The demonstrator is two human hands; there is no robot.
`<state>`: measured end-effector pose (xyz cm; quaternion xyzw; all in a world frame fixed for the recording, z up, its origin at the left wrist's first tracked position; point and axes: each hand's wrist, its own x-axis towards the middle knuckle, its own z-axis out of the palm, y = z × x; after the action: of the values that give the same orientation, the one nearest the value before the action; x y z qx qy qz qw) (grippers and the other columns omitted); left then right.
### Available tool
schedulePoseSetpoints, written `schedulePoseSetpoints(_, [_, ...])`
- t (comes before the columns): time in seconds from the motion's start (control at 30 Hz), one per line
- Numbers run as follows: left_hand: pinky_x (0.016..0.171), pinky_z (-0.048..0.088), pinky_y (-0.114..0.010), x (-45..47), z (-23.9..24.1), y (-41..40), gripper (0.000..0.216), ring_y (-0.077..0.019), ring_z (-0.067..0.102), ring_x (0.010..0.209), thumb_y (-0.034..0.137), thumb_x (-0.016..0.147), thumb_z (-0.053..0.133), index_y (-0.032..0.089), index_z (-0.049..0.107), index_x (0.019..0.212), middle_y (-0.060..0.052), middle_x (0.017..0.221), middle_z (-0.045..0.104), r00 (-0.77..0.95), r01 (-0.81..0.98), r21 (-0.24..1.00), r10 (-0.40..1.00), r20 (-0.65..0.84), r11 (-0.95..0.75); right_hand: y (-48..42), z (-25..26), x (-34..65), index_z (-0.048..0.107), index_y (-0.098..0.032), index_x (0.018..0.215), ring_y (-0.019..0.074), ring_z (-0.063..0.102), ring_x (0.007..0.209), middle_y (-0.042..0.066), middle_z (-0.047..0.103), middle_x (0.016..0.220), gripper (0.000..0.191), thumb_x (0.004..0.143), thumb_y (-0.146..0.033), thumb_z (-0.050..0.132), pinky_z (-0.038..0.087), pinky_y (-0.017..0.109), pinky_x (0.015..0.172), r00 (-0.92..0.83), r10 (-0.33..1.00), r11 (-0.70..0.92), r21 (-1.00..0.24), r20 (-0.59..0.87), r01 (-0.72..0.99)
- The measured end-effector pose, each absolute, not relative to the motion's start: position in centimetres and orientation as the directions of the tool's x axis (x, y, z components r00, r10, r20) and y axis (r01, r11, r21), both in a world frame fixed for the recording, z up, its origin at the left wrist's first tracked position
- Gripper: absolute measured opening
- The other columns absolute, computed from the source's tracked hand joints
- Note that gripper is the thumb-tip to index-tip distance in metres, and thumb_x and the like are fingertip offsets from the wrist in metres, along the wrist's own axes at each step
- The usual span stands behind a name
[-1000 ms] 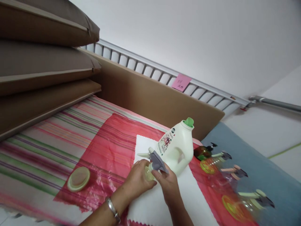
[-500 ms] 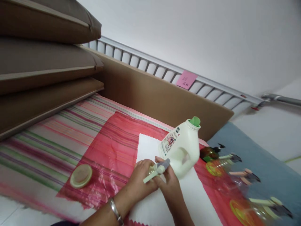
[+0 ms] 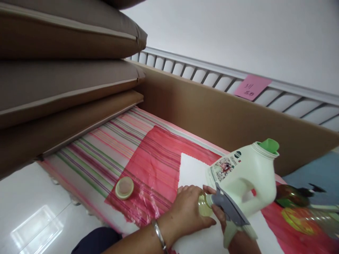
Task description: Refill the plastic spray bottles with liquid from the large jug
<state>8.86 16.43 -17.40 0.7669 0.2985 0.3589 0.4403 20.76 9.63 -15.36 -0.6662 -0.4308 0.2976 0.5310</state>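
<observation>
My left hand (image 3: 188,211) is wrapped round the body of a small clear yellowish spray bottle (image 3: 203,207). My right hand (image 3: 219,216) grips the bottle's grey and pale-green sprayer head (image 3: 230,211), which hides most of that hand. Both hands are over a white cloth (image 3: 191,170) spread on a red plastic sheet (image 3: 156,165). A white detergent jug (image 3: 249,178) with a green cap stands tilted just behind the hands. A metal bangle sits on my left wrist.
A round pale-green lid (image 3: 124,187) lies on the sheet to the left. Stacked brown cushions (image 3: 66,81) rise at the left. A cardboard wall (image 3: 212,116) with a pink note (image 3: 251,87) above it runs behind. More spray bottles (image 3: 302,211) lie at the right.
The sprayer head has turned in my hands, so that its grey part now points down and right. The view has swung left and closer; the jug and lid stay put.
</observation>
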Motion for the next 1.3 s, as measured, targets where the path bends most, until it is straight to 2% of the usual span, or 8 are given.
schedulePoseSetpoints(0.2, [0.091,0.043,-0.044,8.7,-16.7,16.4,0.046,-0.0257,0.059,0.094,0.025,0.063,0.065,0.027,0.058,0.108,-0.003,0.099,0.065,0.545,0.094,0.905,0.782,0.303,-0.415,9.9,-16.0,20.1,0.060,-0.022,0.112,0.0318,0.053,0.114,0.010,0.065,0.114,0.052,0.063,-0.036,0.073,0.046,0.045,0.093,0.525,0.838,-0.024,-0.951,0.149,0.308])
schedulePoseSetpoints(0.3, [0.090,0.044,-0.043,8.7,-16.6,16.4,0.051,-0.0265,0.059,0.096,0.030,0.059,0.070,0.025,0.058,0.108,-0.004,0.102,0.065,0.542,0.054,0.921,0.786,0.298,-0.386,10.0,-15.9,20.0,0.065,-0.022,0.102,0.0324,0.051,0.115,0.009,0.066,0.112,0.042,0.064,-0.039,0.072,0.046,0.043,0.094,0.595,0.778,-0.042,-0.929,0.201,0.369])
schedulePoseSetpoints(0.4, [0.088,0.045,-0.042,8.8,-16.6,16.5,0.053,-0.0262,0.059,0.094,0.033,0.058,0.072,0.023,0.056,0.107,-0.005,0.102,0.065,0.564,0.032,0.933,0.777,0.279,-0.359,10.3,-15.1,20.0,0.067,-0.023,0.096,0.0321,0.051,0.115,0.009,0.066,0.112,0.035,0.065,-0.040,0.070,0.046,0.042,0.094,0.517,0.826,0.007,-0.920,0.226,0.391])
schedulePoseSetpoints(0.53, [0.078,0.048,-0.040,8.9,-16.8,16.4,0.037,-0.0250,0.059,0.084,0.033,0.062,0.067,0.018,0.058,0.095,-0.006,0.090,0.064,0.527,0.124,0.933,0.819,0.228,-0.339,10.6,-14.7,19.9,0.055,-0.025,0.114,0.0302,0.051,0.115,0.008,0.060,0.119,0.049,0.068,-0.038,0.069,0.045,0.044,0.092,0.471,0.852,0.009,-0.908,0.226,0.420])
schedulePoseSetpoints(0.7, [0.081,0.046,-0.040,8.5,-16.5,16.1,0.034,-0.0250,0.056,0.089,0.022,0.063,0.062,0.018,0.057,0.096,-0.007,0.093,0.062,0.494,0.152,0.898,0.819,0.293,-0.413,10.0,-15.1,19.5,0.061,-0.024,0.094,0.0293,0.060,0.091,0.007,0.066,0.095,0.033,0.065,-0.033,0.072,0.050,0.040,0.073,0.513,0.820,0.002,-0.899,0.252,0.439])
schedulePoseSetpoints(0.9, [0.087,0.045,-0.042,7.7,-15.6,16.6,0.040,-0.0259,0.056,0.096,0.017,0.065,0.058,0.019,0.054,0.105,-0.008,0.101,0.062,0.484,0.096,0.876,0.791,0.374,-0.472,10.1,-14.0,17.7,0.061,-0.025,0.104,0.0271,0.059,0.093,0.007,0.066,0.098,0.036,0.070,-0.034,0.066,0.050,0.039,0.080,0.462,0.849,0.100,-0.936,0.257,0.337])
schedulePoseSetpoints(1.1, [0.086,0.048,-0.044,7.7,-16.5,17.1,0.035,-0.0268,0.060,0.096,0.021,0.072,0.052,0.020,0.055,0.107,-0.009,0.102,0.064,0.516,0.086,0.835,0.742,0.429,-0.543,10.3,-13.2,16.2,0.062,-0.026,0.098,0.0181,0.056,0.078,-0.001,0.060,0.083,0.029,0.070,-0.022,0.070,0.047,0.030,0.073,0.542,0.781,0.158,-0.938,0.309,0.308])
schedulePoseSetpoints(1.3, [0.077,0.052,-0.039,6.9,-15.9,17.4,0.035,-0.0247,0.063,0.087,0.025,0.070,0.055,0.019,0.051,0.104,-0.008,0.099,0.065,0.614,0.029,0.880,0.703,0.358,-0.474,9.5,-10.5,16.2,0.061,-0.026,0.106,0.0179,0.056,0.090,0.001,0.061,0.098,0.029,0.077,-0.023,0.064,0.044,0.030,0.083,0.314,0.913,0.189,-0.952,0.261,0.242])
